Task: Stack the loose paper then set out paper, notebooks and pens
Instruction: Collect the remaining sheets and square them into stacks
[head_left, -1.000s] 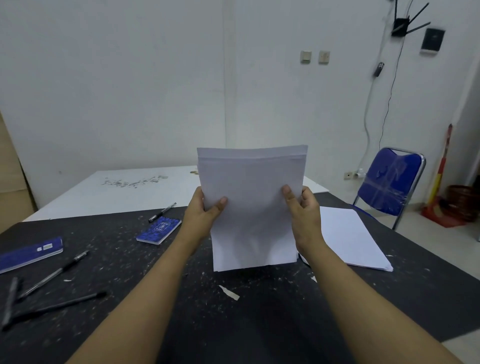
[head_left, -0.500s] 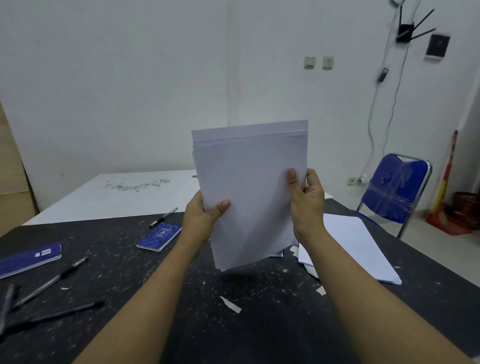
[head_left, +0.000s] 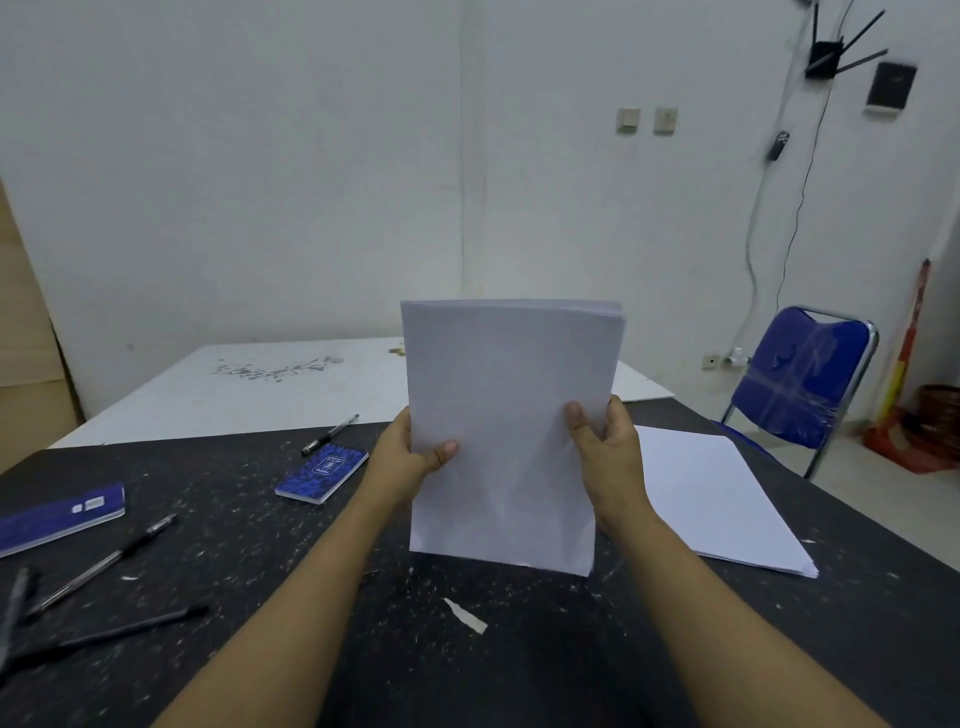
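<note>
Sheaf (head_left: 506, 431) of white paper held upright over the middle of the dark worktop (head_left: 363, 665), near face toward the camera. The left hand (head_left: 408, 460) grips the left edge: thumb flat on the near face, its fingers behind the sheets and hidden. The right hand (head_left: 610, 457) grips the right edge a little higher: thumb on the near face, fingers (head_left: 615, 413) curled round the edge to the back. Both grips sit in the lower half of the sheaf. Top edges of the sheets uneven, fanned slightly at the upper right corner. Lower edge slopes down to the right and lies close to the worktop; contact cannot be told.

Flat on the worktop, right of the right hand, a stack (head_left: 722, 499) of paper, apart from the sheaf. Left of the left hand, a small notebook (head_left: 322, 474), blue, with a pen (head_left: 331, 434) just beyond it. At the far left edge, a second notebook (head_left: 60, 517). More pens (head_left: 104, 564) lie near it, toward the near left corner. A paper scrap (head_left: 466, 616) lies on the worktop below the sheaf. A blue chair (head_left: 805, 374) stands beyond the right side.
</note>
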